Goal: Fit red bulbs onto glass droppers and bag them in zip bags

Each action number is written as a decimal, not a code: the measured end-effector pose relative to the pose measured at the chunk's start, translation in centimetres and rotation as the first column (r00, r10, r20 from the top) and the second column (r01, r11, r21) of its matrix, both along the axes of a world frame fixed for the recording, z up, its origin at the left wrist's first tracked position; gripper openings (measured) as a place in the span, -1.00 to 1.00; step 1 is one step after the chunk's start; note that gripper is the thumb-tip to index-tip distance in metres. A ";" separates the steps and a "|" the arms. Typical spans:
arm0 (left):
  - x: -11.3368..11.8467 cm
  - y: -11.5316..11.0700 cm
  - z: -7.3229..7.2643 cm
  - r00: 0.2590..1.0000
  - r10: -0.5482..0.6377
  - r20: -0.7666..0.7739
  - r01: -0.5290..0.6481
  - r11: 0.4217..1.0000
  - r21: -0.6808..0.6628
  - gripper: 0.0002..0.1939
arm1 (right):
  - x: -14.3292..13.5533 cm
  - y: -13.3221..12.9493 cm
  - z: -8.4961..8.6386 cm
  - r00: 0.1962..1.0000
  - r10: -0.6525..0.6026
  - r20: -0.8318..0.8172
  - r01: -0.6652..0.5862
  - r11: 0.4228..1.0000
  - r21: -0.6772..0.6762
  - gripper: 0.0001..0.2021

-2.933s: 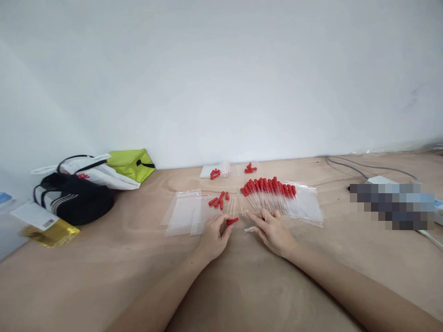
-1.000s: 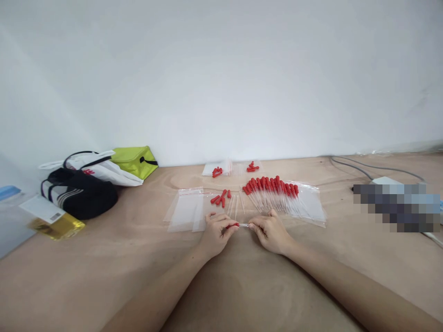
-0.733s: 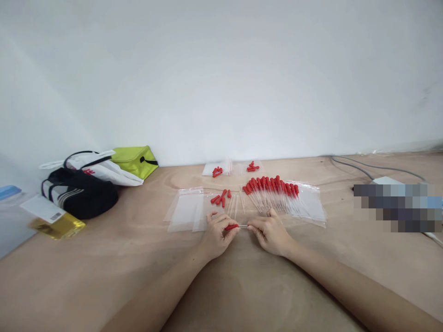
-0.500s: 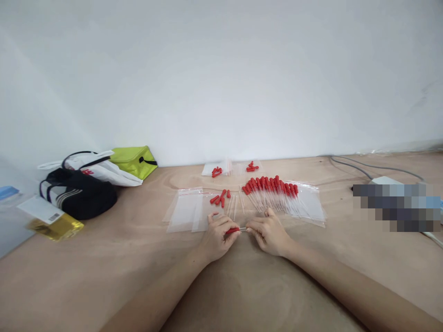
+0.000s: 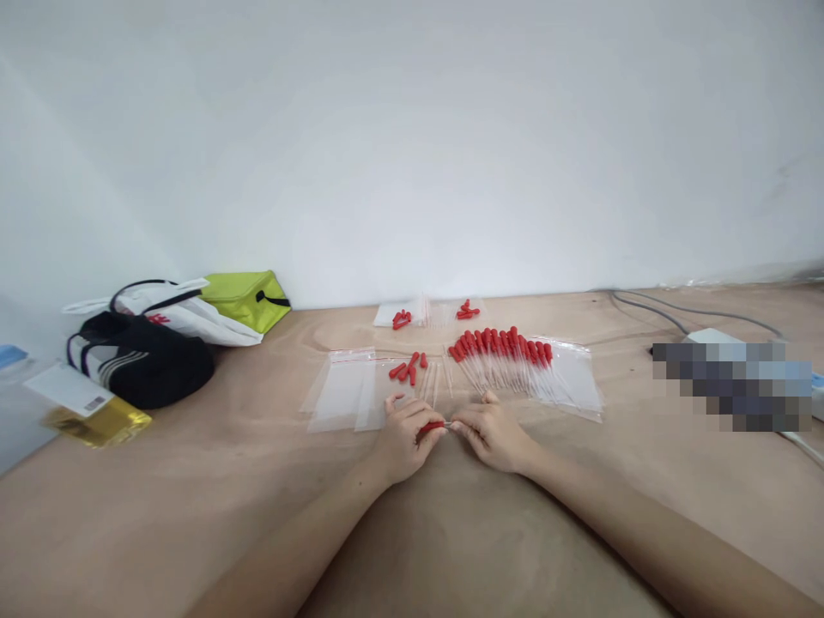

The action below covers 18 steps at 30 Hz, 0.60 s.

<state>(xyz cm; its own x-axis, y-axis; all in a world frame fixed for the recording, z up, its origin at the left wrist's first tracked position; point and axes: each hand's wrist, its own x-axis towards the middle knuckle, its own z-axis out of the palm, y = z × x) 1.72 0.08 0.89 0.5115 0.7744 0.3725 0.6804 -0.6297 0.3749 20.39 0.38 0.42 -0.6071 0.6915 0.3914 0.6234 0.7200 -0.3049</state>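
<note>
Between thumb and fingers, my left hand [image 5: 407,436] pinches a red rubber bulb [image 5: 431,427]. My right hand [image 5: 493,433] grips a thin clear tube [image 5: 449,425], most of it hidden by the fingers, whose end meets the bulb. Beyond my left hand lie several loose red bulbs [image 5: 413,370] and thin clear tubes [image 5: 436,382]. A fanned row of clear tubes with red bulbs on them [image 5: 502,348] lies beyond my right hand, partly over clear zip bags [image 5: 575,378]. More flat zip bags [image 5: 344,390] are to the left.
Two small groups of red bulbs [image 5: 402,319] lie near the wall. A black bag [image 5: 160,365], a white bag, a lime-green bag [image 5: 248,300] and a yellow packet [image 5: 103,421] stand left. Cables and a white box [image 5: 711,336] are right, beside a pixelated area.
My right hand has moved slightly left, closer to my left hand. Less of the clear tube shows between them. The view has shifted a little.
</note>
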 end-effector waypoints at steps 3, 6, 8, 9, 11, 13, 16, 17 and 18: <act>-0.2 0.5 0.1 0.995 0.097 0.009 -0.098 0.993 0.059 -0.85 | 0.3 0.2 0.4 0.997 -0.030 0.069 0.024 0.995 0.093 -0.76; -0.5 0.8 0.1 0.985 0.170 0.017 -0.170 0.978 0.124 -0.85 | 0.9 0.5 0.5 0.985 -0.111 0.130 0.087 0.980 0.179 -0.78; -0.7 1.0 0.0 0.971 0.238 0.031 -0.240 0.960 0.141 -0.70 | 1.5 1.1 0.4 0.968 -0.240 0.075 0.223 0.957 0.188 -0.78; -0.8 1.1 -0.1 0.959 0.281 0.039 -0.284 0.949 0.137 -0.62 | 1.9 1.6 0.3 0.941 -0.337 0.017 0.328 0.927 0.181 -0.78; -0.9 1.3 -0.3 0.935 0.352 0.038 -0.354 0.929 0.107 -0.53 | 2.8 2.9 0.0 0.828 -0.549 -0.110 0.560 0.815 0.148 -0.76; -0.9 1.4 -0.6 0.925 0.379 0.017 -0.379 0.922 0.080 -0.53 | 3.7 4.5 -0.1 0.690 -0.700 -0.187 0.722 0.684 0.104 -0.74; -0.8 1.5 -0.9 0.933 0.358 -0.029 -0.355 0.932 0.065 -0.62 | 4.5 6.2 -0.2 0.566 -0.801 -0.194 0.820 0.572 0.030 -0.74; -0.8 1.5 -1.0 0.935 0.353 -0.040 -0.350 0.934 0.069 -0.65 | 4.6 6.6 -0.2 0.547 -0.818 -0.177 0.832 0.554 0.014 -0.74; -0.8 1.5 -1.0 0.936 0.350 -0.048 -0.345 0.935 0.080 -0.68 | 4.7 6.8 -0.2 0.536 -0.830 -0.155 0.840 0.542 0.005 -0.75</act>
<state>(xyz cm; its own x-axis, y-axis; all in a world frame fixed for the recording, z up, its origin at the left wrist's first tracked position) 0.92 1.60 -0.14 0.2381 0.8812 0.4084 0.8813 -0.3728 0.2904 25.07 7.19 0.17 0.2867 0.8268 0.4840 0.9148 -0.0861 -0.3947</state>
